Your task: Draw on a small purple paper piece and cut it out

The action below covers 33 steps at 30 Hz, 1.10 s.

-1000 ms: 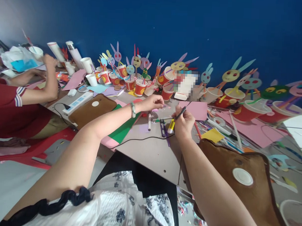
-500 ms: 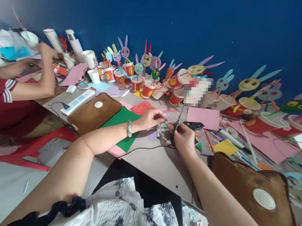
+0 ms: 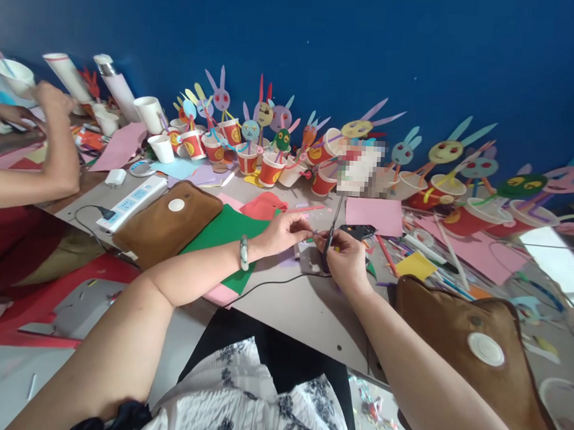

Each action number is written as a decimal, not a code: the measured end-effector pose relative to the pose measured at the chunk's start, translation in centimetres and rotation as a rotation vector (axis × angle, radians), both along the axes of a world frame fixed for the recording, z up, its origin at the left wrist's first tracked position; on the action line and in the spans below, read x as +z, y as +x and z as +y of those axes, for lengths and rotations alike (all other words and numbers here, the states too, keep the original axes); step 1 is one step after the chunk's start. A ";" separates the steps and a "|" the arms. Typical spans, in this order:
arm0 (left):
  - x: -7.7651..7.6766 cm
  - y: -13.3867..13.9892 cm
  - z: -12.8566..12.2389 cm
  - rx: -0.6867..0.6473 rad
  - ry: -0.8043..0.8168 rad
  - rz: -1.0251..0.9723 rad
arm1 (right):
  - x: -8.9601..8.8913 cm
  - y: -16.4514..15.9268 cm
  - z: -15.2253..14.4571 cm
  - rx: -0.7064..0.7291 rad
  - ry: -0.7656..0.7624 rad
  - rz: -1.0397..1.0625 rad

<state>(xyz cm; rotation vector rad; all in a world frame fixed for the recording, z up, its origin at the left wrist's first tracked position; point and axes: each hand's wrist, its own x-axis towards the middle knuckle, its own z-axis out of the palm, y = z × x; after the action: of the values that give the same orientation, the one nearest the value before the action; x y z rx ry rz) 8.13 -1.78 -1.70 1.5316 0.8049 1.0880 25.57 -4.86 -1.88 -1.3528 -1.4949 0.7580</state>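
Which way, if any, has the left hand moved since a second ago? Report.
Yes, the left hand has moved down in view: once level with the pink card, it now sits lower.

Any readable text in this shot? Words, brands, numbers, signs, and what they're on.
None readable.
Red paper cups: yellow emblems, too small to read.
White power strip: any lettering too small to read.
Pixelated patch: blocked out, nothing legible.
Dark tool in the right hand: no legible marking.
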 end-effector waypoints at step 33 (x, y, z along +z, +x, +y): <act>1.6 -0.4 -0.3 -0.131 -0.208 -0.046 | 1.5 -0.2 -1.1 0.044 -0.050 0.181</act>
<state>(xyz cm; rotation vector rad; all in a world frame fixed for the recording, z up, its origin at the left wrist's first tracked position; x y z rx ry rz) 7.70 -2.08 -0.12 1.3603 0.7511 0.9109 25.38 -5.96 -0.39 -1.2557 -1.3743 0.9261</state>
